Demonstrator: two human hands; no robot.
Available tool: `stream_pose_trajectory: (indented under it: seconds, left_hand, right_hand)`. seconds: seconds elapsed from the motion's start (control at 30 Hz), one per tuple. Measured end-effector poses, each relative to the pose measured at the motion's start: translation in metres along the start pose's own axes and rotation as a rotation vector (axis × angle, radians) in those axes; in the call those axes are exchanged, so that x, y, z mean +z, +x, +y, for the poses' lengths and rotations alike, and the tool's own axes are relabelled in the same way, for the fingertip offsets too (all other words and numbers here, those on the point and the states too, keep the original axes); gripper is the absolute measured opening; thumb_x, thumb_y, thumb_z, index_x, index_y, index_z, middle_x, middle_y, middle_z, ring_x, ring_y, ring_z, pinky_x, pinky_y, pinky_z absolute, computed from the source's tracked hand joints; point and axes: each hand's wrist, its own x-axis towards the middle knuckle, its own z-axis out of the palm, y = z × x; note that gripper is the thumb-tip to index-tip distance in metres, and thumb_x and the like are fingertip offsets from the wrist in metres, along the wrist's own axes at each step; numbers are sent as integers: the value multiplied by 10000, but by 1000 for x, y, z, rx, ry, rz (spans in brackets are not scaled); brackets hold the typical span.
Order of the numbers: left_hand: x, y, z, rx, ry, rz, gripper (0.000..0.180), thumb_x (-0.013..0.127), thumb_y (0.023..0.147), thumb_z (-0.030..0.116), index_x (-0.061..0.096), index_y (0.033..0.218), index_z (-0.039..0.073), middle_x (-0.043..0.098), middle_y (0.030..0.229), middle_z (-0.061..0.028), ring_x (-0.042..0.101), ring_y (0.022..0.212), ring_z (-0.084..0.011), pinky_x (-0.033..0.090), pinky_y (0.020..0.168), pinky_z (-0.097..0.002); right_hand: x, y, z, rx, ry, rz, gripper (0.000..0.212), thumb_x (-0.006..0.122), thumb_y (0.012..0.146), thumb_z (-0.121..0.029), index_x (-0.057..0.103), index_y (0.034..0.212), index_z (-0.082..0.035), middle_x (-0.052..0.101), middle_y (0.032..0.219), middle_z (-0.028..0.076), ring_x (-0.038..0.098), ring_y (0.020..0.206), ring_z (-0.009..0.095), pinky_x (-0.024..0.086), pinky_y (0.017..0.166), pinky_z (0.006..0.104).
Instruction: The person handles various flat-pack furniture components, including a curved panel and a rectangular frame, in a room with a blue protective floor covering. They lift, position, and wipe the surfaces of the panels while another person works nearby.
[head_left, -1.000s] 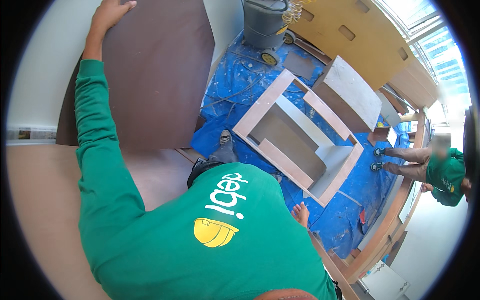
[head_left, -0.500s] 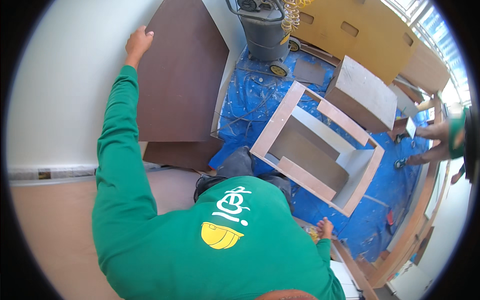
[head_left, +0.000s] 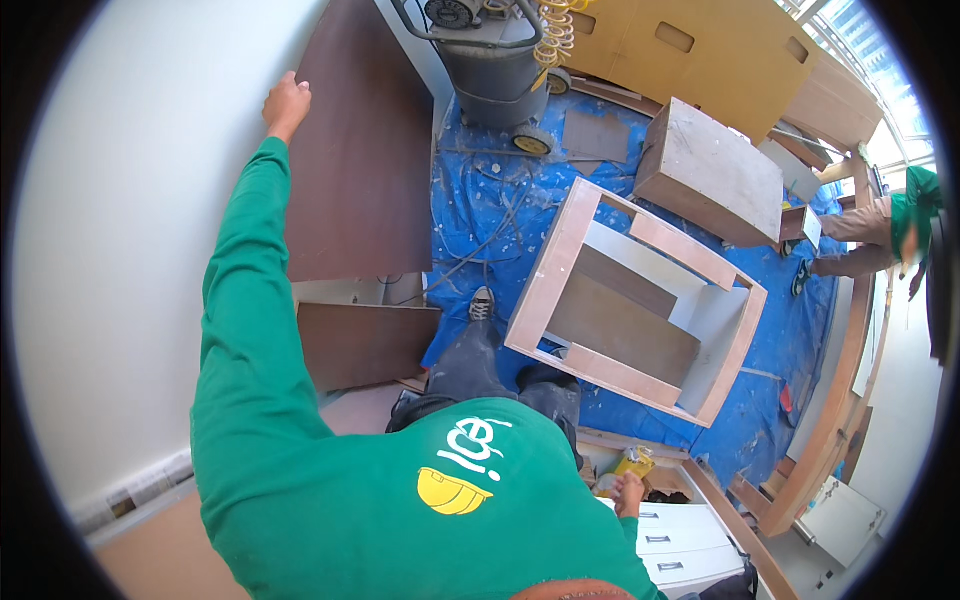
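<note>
brown panel (head_left: 365, 180): just right of my left grip (head_left: 288, 105)
left grip: closed on the brown panel's side
right grip (head_left: 628, 493): loosely curled near a yellow item (head_left: 636, 461); i can't tell what it holds
panel handling: steadying, i judge; shifting calls for firm pinch

hands (head_left: 287, 108) 2 (wearer's); dark-brown panels (head_left: 365, 180) 2; compressor (head_left: 492, 82) 1; co-worker (head_left: 868, 225) 1

Left arm (head_left: 240, 310) outstretched, left hand (head_left: 287, 105) curled; right hand (head_left: 628, 494) beside torso (head_left: 390, 500)
</note>
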Motion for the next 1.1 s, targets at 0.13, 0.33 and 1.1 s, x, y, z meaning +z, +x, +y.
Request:
stream_pose_trajectory:
  seconds: [0.13,0.33,1.1]
  left_hand:
    - [65,54,1,21,-30,-38,498,597,983,348,579,1426,122,692,1300,-182,643,1215,-413,514,1015,-530]
    - [164,124,35,56,-66,-60,524,613,968,408,592,1419,141,681,1316,-186,635,1223,-415,509,1022,-527]
    - [294,196,14,701,141,286,522,467,974,-22,447,1489,60,569,1380,-212,570,1253,-410,478,1047,-504]
  right_hand:
    - [62,-68,13,151,-129,-13,284,587,1034,-328,582,1222,-116,672,1010,78,662,838,205,533,674,393]
    - [123,-134,18,159,-133,44,289,607,1021,-305,584,1229,-106,690,1018,105,678,814,223,547,651,396]
    - [203,-231,75,197,-4,226,291,688,973,-335,645,1103,-78,709,935,66,699,793,175,550,636,341]
